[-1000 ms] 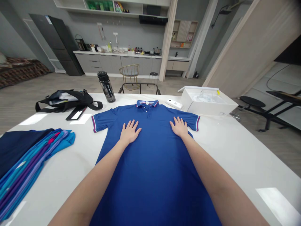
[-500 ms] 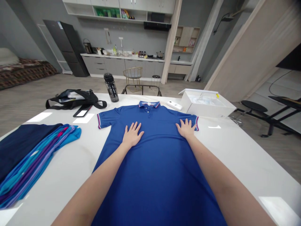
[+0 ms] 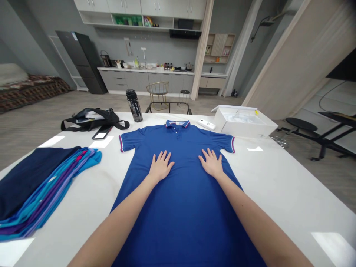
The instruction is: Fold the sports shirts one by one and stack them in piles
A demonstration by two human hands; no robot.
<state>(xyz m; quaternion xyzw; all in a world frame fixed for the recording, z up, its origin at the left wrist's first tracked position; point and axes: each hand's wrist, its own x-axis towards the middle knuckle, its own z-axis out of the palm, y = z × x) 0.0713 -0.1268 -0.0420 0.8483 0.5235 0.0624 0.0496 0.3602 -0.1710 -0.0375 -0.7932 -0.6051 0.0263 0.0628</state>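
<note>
Here, my left hand (image 3: 160, 167) and my right hand (image 3: 212, 163) rest palm down, fingers spread, on the chest of a blue polo shirt (image 3: 180, 211). The shirt lies front side up on a white table (image 3: 280, 181), its collar (image 3: 184, 125) away from me, its short sleeves (image 3: 132, 139) stretched out to both sides. Left of it is a layered pile of clothes (image 3: 36, 172) in navy, turquoise and purple. Beyond that lie a phone (image 3: 98, 135) and a black bag (image 3: 107, 118), near an upright dark bottle (image 3: 135, 107). Past the right shoulder, a small white device (image 3: 206, 124) lies just beside a white box (image 3: 244, 129). Farther off stands a grey kitchen counter (image 3: 133, 79).
</note>
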